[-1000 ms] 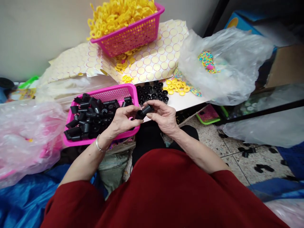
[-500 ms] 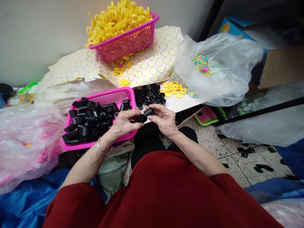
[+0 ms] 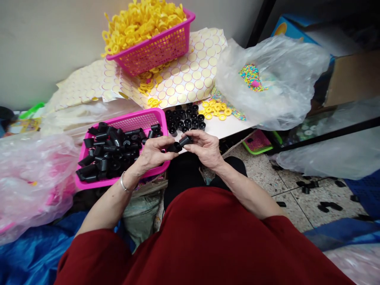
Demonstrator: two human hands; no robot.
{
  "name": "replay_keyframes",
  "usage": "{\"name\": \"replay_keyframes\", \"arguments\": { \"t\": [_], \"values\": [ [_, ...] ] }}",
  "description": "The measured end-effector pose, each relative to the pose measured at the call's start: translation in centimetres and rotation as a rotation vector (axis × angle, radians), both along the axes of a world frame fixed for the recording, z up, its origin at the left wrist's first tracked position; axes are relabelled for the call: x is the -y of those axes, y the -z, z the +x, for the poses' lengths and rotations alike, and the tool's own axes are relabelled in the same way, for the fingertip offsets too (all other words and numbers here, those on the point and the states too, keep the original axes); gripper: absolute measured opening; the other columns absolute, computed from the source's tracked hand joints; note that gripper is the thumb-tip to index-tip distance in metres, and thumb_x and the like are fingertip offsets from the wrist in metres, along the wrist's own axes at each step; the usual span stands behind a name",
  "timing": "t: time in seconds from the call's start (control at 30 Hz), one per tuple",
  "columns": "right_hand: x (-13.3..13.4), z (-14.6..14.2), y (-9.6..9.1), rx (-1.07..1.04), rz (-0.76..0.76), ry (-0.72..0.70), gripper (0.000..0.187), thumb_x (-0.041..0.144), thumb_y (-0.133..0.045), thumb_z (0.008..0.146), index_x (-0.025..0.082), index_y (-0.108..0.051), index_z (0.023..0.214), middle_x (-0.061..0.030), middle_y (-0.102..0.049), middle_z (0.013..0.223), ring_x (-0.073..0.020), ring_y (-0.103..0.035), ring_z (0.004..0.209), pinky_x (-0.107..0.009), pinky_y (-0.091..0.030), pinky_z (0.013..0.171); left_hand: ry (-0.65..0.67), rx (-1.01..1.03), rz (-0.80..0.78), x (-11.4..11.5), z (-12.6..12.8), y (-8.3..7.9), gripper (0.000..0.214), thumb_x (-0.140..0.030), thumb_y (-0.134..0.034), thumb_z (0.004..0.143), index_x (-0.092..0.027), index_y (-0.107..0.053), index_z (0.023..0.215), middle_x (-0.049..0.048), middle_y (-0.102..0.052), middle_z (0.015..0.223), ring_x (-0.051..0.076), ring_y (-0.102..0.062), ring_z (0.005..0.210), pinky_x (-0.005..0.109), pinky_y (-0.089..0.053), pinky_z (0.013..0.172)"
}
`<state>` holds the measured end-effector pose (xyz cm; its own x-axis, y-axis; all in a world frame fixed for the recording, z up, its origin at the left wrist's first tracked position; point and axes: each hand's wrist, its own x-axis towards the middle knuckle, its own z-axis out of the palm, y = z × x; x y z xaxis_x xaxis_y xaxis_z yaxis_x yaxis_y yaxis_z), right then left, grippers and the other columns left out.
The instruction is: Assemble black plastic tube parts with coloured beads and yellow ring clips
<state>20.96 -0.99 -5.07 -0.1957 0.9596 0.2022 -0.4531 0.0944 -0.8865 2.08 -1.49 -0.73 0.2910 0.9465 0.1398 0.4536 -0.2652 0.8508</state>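
Note:
My left hand pinches a short black plastic tube, its open end turned to the right. Between the thumb and fingers of my right hand is a second black tube, held tilted. The two tubes are close together above the table's front edge; I cannot tell whether they touch. Just behind them, several black cylinders stand upright in a cluster on the white table. To the left, a pink basket holds a heap of loose black tubes, and my left wrist passes over its near right corner.
Yellow rings lie right of the black cylinders. Behind, a pink basket heaped with yellow parts rests on sheets of round stickers. A clear plastic bag with coloured beads lies right. Black pieces litter the floor.
Both hands keep their hold on the tubes, with the left tube drawn very slightly left. The whole view has shifted a little; nothing was let go.

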Motion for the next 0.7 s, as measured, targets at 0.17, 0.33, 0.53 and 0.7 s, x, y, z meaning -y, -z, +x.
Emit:
{"name": "replay_keyframes", "arguments": {
  "t": [0.17,0.33,0.53,0.7],
  "values": [
    [0.1,-0.1,0.3,-0.032,-0.037,0.032,0.041,0.035,-0.084,0.063,0.022,-0.066,0.097,-0.0018,-0.070,0.096,-0.0168,-0.068,0.092,-0.035,-0.057,0.086,0.000,-0.001,0.008,0.0,0.2,-0.2,0.028,-0.026,-0.080,0.061,-0.016,-0.076,0.087,0.0035,-0.071,0.078,0.015,-0.062,0.070,0.027,-0.049,0.068],
    [0.1,0.0,0.4,0.001,-0.030,0.052,0.041,0.039,-0.082,0.065,0.022,-0.065,0.098,-0.0017,-0.069,0.095,-0.0166,-0.068,0.090,-0.036,-0.056,0.088,0.021,-0.012,-0.002,0.0,0.6,-0.3,0.025,-0.026,-0.079,0.063,-0.016,-0.076,0.086,0.0022,-0.070,0.077,0.013,-0.060,0.068,0.026,-0.048,0.066],
    [-0.3,0.4,0.8,0.030,-0.017,0.055,0.042,0.038,-0.083,0.062,0.021,-0.064,0.095,-0.0006,-0.068,0.090,-0.0151,-0.066,0.085,-0.033,-0.056,0.084,0.014,0.001,-0.003,-0.3,0.7,-0.1,0.026,-0.029,-0.081,0.061,-0.017,-0.076,0.084,0.0023,-0.070,0.076,0.015,-0.062,0.071,0.028,-0.050,0.071],
    [-0.4,1.0,0.4,0.006,0.019,0.003,0.039,0.035,-0.083,0.063,0.021,-0.065,0.095,-0.0018,-0.069,0.093,-0.0160,-0.067,0.089,-0.035,-0.055,0.088,-0.036,0.075,-0.121,-0.2,1.0,-0.7,0.030,-0.030,-0.084,0.057,-0.017,-0.077,0.084,0.0045,-0.072,0.082,0.018,-0.064,0.079,0.032,-0.051,0.077]
  ]
}}
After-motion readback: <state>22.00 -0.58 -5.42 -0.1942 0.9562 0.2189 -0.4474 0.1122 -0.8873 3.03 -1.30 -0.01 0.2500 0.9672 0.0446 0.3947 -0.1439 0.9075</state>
